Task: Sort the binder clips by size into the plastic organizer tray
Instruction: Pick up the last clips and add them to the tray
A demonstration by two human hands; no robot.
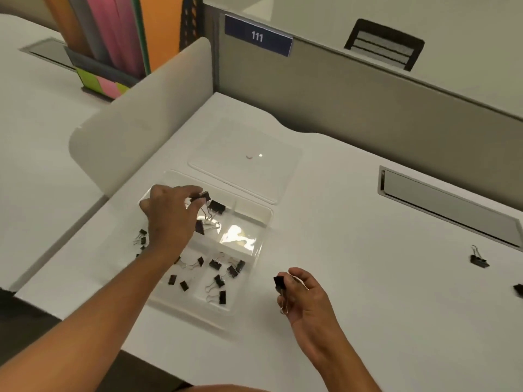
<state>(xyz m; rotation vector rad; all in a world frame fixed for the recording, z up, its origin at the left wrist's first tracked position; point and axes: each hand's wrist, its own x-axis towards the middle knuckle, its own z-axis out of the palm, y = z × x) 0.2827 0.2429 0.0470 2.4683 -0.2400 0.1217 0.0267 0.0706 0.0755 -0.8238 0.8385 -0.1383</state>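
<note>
Head view: left fingers pinch binder clip.

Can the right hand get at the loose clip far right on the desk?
Probably yes, but not yet: the desk between the right hand and that clip is bare, though its fingers already hold a clip.

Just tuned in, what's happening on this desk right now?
A person is sorting black binder clips into a clear organizer tray. The left hand holds a large clip over the far-left compartment, where other large clips lie. The right hand pinches another clip beside the tray. Small clips fill the near compartments; a few loose clips remain on the desk.
</note>
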